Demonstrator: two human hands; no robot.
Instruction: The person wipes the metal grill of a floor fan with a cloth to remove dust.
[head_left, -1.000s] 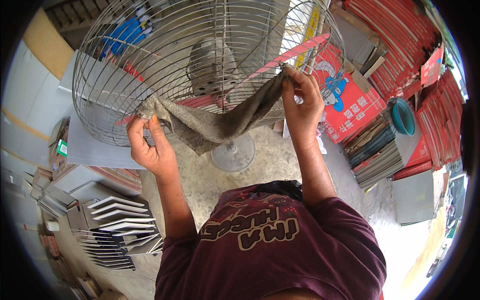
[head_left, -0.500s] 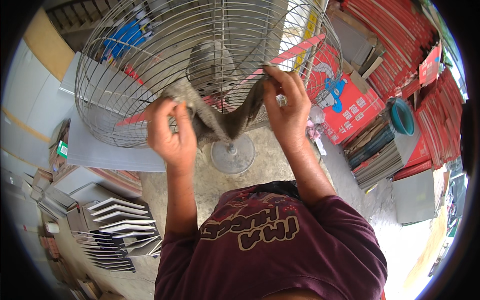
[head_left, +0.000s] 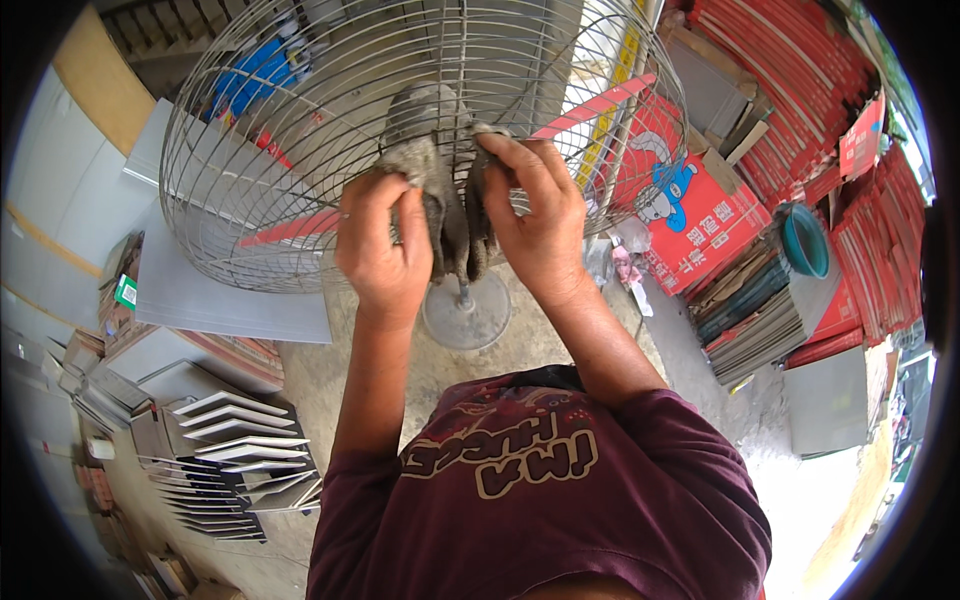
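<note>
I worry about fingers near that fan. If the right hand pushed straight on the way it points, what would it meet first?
Probably the wire guard: the right hand presses the grey cloth against it. Depth is unclear.

A cluttered storeroom or workshop: stacked red cartons (head_left: 800, 90), grey sheet piles (head_left: 225, 460), bare concrete floor (head_left: 690, 390).

A single head-worn fisheye view looks steeply down from above the person's chest, taking in the maroon printed T-shirt (head_left: 540, 500) at the lower edge. It faces the round grey wire fan guard (head_left: 300, 150), which stands close, at arm's reach. Beyond the guard, straight edges bend toward the dark circular rim.
</note>
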